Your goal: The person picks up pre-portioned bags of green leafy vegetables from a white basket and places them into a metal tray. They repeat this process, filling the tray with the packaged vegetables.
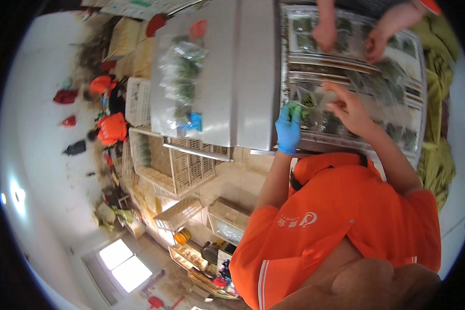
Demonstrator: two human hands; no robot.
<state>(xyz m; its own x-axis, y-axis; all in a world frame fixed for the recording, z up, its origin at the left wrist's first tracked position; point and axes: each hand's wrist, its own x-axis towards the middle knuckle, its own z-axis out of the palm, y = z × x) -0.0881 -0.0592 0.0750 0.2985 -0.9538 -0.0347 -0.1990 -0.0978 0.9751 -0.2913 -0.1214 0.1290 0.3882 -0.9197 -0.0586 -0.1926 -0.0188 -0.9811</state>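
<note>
My left hand (288, 130), in a blue glove, pinches the lower edge of a small clear plastic bag (307, 100) with green vegetable pieces inside. The bag lies over the tray-like chamber (391, 110) of what looks like a vacuum packing machine. Bare, my right hand (345, 108) hovers just right of this bag with its fingers curled; whether they grip the film is unclear. Another filled bag (330, 123) lies below that hand. Further bags (405, 135) line the near side of the chamber, and a group of bags (387, 83) lies towards its right side.
Across the chamber, a co-worker's hands (325, 37) reach among more bags, beyond the sealing bars (329, 60). To the left, a stainless steel surface (252, 77) carries a row of filled bags (184, 77). Plastic crates (174, 162) stand below it. Two people (112, 128) work farther off.
</note>
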